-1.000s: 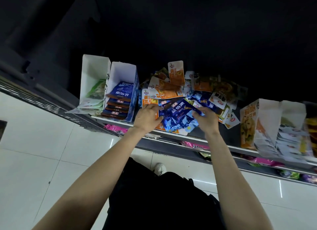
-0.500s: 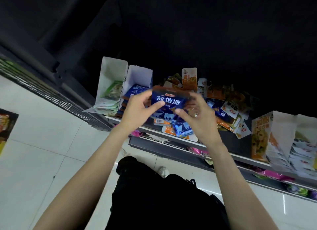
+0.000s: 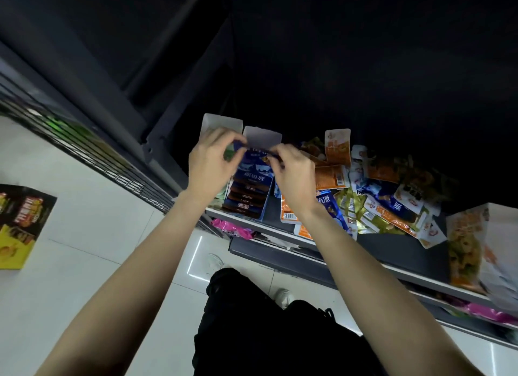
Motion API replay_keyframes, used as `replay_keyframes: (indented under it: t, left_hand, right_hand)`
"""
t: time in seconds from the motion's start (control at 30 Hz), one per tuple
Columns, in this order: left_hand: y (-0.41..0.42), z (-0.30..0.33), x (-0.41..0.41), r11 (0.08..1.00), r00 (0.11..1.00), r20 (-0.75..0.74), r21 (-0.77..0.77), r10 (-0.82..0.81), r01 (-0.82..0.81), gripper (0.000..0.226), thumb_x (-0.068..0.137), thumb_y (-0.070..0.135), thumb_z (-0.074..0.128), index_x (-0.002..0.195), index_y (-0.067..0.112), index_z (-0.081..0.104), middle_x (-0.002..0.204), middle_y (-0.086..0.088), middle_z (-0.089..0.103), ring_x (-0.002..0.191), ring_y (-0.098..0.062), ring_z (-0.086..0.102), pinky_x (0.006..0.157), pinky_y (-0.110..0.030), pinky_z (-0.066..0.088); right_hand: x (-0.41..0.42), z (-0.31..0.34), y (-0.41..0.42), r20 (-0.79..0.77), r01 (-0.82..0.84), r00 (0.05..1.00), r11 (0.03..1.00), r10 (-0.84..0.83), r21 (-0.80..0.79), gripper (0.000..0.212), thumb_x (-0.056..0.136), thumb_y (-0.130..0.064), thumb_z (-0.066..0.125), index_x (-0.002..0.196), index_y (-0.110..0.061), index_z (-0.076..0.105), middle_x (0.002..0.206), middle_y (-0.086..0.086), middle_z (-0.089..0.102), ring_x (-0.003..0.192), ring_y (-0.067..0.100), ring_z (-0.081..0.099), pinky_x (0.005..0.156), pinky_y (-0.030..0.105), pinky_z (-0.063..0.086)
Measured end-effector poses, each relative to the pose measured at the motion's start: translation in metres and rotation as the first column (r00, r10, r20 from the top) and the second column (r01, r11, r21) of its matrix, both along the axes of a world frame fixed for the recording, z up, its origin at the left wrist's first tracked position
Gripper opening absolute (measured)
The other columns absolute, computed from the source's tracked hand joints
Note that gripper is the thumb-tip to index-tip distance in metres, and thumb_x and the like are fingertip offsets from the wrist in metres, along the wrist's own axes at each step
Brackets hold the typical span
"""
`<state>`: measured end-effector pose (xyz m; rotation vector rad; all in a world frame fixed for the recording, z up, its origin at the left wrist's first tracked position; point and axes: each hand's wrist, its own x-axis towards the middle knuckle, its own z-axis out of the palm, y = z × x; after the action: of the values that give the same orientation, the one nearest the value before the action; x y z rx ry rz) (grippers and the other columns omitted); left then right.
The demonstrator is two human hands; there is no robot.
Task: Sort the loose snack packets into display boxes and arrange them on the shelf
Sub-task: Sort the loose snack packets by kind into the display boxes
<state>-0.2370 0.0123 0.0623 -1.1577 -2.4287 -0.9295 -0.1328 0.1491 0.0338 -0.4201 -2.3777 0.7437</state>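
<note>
Change: a second ago I had both hands down in the loose pile gathering blue packets; now that stack is lifted and carried left, over the blue display box (image 3: 253, 192).
Left hand (image 3: 211, 162): its grip is clamped on the left end of the blue packets (image 3: 256, 154), fingers curled round the edge.
Right hand (image 3: 293, 171): pinching the right end of the same stack, thumb and fingertips closed on it.
Packets: held edge-up at the mouth of the box, just above the blue ones already filed inside — I cannot tell whether they touch those yet.
Box: stands on the shelf (image 3: 392, 252) beside a white box (image 3: 221, 122) to its left.
Loose pile (image 3: 372, 196): orange, blue and yellow-green packets lie heaped on the shelf to the right, well short of sorted.
Right-hand boxes (image 3: 473, 244): at the frame edge, partly filled.
Meaning: this batch looks about to drop in — I judge the blue sort is moving along, with much of the heap left.
Floor: a printed carton (image 3: 21, 224) lies far left.
</note>
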Motion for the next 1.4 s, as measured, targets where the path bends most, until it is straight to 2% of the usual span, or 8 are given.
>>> replay_keyframes:
  t: [0.23, 0.47, 0.7, 0.8, 0.9, 1.13, 1.3, 1.4]
  left_hand:
    - [-0.016, -0.025, -0.003, 0.984, 0.995, -0.098, -0.179, -0.028, 0.010, 0.010, 0.079, 0.019, 0.068, 0.087, 0.022, 0.072, 0.085, 0.006, 0.069, 0.083, -0.018, 0.058, 0.062, -0.028, 0.050]
    - [-0.007, -0.047, 0.004, 0.920, 0.989, -0.142, -0.391, -0.046, -0.014, 0.016, 0.074, 0.017, 0.072, 0.090, 0.021, 0.074, 0.096, 0.003, 0.069, 0.095, -0.026, 0.057, 0.080, -0.036, 0.043]
    - [0.005, -0.045, 0.030, 0.915, 0.997, -0.063, -0.402, -0.033, 0.005, 0.019, 0.078, 0.025, 0.057, 0.087, 0.022, 0.073, 0.084, 0.000, 0.071, 0.083, -0.026, 0.063, 0.085, -0.037, 0.043]
    - [0.013, -0.037, 0.071, 0.968, 0.994, -0.017, -0.229, -0.112, 0.105, 0.026, 0.083, 0.030, 0.050, 0.095, 0.019, 0.071, 0.087, 0.001, 0.070, 0.081, -0.021, 0.063, 0.077, -0.034, 0.048]
    - [0.032, -0.048, 0.114, 0.945, 0.959, 0.089, -0.167, -0.269, 0.281, 0.025, 0.086, 0.028, 0.047, 0.100, 0.019, 0.066, 0.086, 0.005, 0.070, 0.077, -0.014, 0.062, 0.069, -0.029, 0.051]
    - [0.082, -0.100, 0.132, 0.734, 0.894, 0.448, -0.601, -0.017, 0.316, 0.055, 0.090, 0.035, 0.054, 0.138, 0.018, 0.033, 0.140, -0.005, 0.040, 0.130, -0.024, 0.036, 0.103, -0.039, 0.036]
    - [0.076, -0.111, 0.124, 0.679, 0.915, 0.404, -0.677, 0.019, 0.285, 0.051, 0.093, 0.037, 0.048, 0.139, 0.019, 0.037, 0.143, 0.001, 0.037, 0.131, -0.020, 0.035, 0.103, -0.040, 0.035]
    - [0.075, -0.108, 0.121, 0.692, 0.901, 0.432, -0.662, 0.038, 0.288, 0.051, 0.094, 0.040, 0.045, 0.140, 0.020, 0.036, 0.144, 0.001, 0.037, 0.132, -0.020, 0.037, 0.105, -0.041, 0.035]
  right_hand:
    - [0.000, -0.011, -0.002, 0.080, -0.077, 0.995, 0.983, 0.064, 0.166, 0.017, 0.077, -0.002, 0.068, 0.094, -0.006, 0.066, 0.092, 0.007, 0.068, 0.078, 0.026, 0.067, 0.061, 0.033, 0.055]
    - [-0.001, -0.036, -0.004, 0.211, -0.055, 0.977, 0.912, -0.034, 0.406, 0.009, 0.068, -0.010, 0.079, 0.075, -0.011, 0.073, 0.079, 0.004, 0.066, 0.076, 0.025, 0.059, 0.065, 0.032, 0.050]
    - [0.051, -0.037, 0.007, 0.201, -0.149, 0.971, 0.984, 0.128, 0.096, 0.023, 0.079, -0.022, 0.074, 0.100, -0.012, 0.070, 0.100, 0.004, 0.063, 0.099, 0.022, 0.054, 0.084, 0.031, 0.045]
    - [0.101, -0.063, 0.024, 0.303, 0.046, 0.952, 0.999, -0.040, -0.014, 0.022, 0.084, -0.021, 0.069, 0.104, -0.012, 0.068, 0.104, 0.005, 0.064, 0.100, 0.025, 0.057, 0.085, 0.037, 0.050]
    - [0.126, -0.084, 0.046, 0.596, 0.266, 0.784, 0.961, -0.173, -0.071, 0.038, 0.088, -0.028, 0.065, 0.120, -0.010, 0.058, 0.120, 0.011, 0.057, 0.110, 0.030, 0.055, 0.092, 0.043, 0.048]
    - [0.115, -0.092, 0.044, 0.822, 0.365, 0.524, 0.931, -0.221, 0.017, 0.068, 0.082, -0.039, 0.069, 0.134, -0.012, 0.035, 0.135, 0.017, 0.039, 0.127, 0.038, 0.037, 0.097, 0.049, 0.043]
    - [0.112, -0.089, 0.051, 0.749, 0.420, 0.599, 0.907, -0.283, 0.006, 0.065, 0.080, -0.029, 0.073, 0.131, -0.013, 0.037, 0.120, 0.018, 0.055, 0.113, 0.035, 0.052, 0.096, 0.043, 0.042]
    - [0.119, -0.078, 0.063, 0.707, 0.540, 0.654, 0.821, -0.268, -0.188, 0.041, 0.089, -0.026, 0.064, 0.125, -0.012, 0.048, 0.095, 0.011, 0.069, 0.094, 0.031, 0.064, 0.071, 0.031, 0.047]
